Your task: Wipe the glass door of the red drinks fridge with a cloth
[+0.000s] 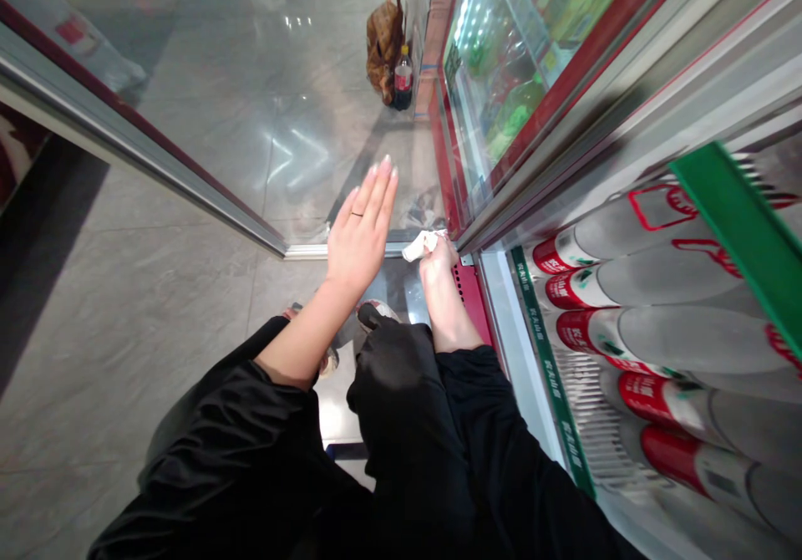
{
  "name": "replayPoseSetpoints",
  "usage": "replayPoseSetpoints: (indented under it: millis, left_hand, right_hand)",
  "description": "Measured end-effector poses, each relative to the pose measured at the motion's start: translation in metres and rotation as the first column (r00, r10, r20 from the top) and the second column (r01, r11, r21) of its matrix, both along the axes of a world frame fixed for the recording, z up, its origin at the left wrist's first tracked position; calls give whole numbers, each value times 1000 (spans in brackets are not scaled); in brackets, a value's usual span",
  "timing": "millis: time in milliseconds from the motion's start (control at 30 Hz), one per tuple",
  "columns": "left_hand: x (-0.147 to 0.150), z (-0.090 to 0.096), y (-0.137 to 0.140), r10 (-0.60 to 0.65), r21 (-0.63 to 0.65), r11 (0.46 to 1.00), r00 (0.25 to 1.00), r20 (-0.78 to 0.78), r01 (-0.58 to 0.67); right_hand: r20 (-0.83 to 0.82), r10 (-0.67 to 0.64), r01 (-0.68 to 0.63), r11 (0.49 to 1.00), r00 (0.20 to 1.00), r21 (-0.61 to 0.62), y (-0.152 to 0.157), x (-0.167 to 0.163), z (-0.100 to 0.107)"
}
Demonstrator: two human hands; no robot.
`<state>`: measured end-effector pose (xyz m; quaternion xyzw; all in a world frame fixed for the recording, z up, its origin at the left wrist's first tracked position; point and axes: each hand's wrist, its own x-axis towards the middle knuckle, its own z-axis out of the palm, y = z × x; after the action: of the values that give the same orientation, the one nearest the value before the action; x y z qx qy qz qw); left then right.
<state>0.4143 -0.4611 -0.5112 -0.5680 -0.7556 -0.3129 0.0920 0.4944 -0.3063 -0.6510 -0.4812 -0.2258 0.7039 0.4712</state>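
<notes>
My left hand (362, 230) lies flat against the glass door (301, 125), fingers stretched out, with a thin ring on one finger. My right hand (439, 261) is closed around a crumpled white tissue (423, 245) at the lower corner of the door, near the hinge side. The tissue touches or nearly touches the metal bottom frame (307, 252); I cannot tell which. Part of it is hidden inside my fingers.
Bottles with red and white labels (601, 330) fill the fridge shelf on my right, under a green strip (739, 226). Through the glass, a brown cat (383, 46) sits beside a cola bottle (403, 79). A second lit fridge (507, 67) stands behind the door.
</notes>
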Motion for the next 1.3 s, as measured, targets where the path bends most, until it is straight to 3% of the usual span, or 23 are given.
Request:
replayPoseSetpoints:
  millis: [167,400,700,1033,1300]
  left_hand:
    - [-1,-11,17,-45,-6,999,999,-17,45]
    - [-8,-17,17,-23,-9,1000,1000,-7,23]
    - [-9,-20,21,-19,41,999,1000,19,19]
    - [-9,-21,23,-10,24,1000,1000,29,9]
    - [-8,-18,23,-23,12,1000,997,71,22]
  right_hand:
    - [65,-121,128,983,991,-131,-1,-4,-4]
    - [74,-81,92,980,994,-176,-3,-1,-12]
    - [48,-126,130,987,991,-93,28,20,-9]
    - [87,-188,198,972,978,-124,30,30,-24]
    - [32,-166,166,986,986,-6,32,34,-16]
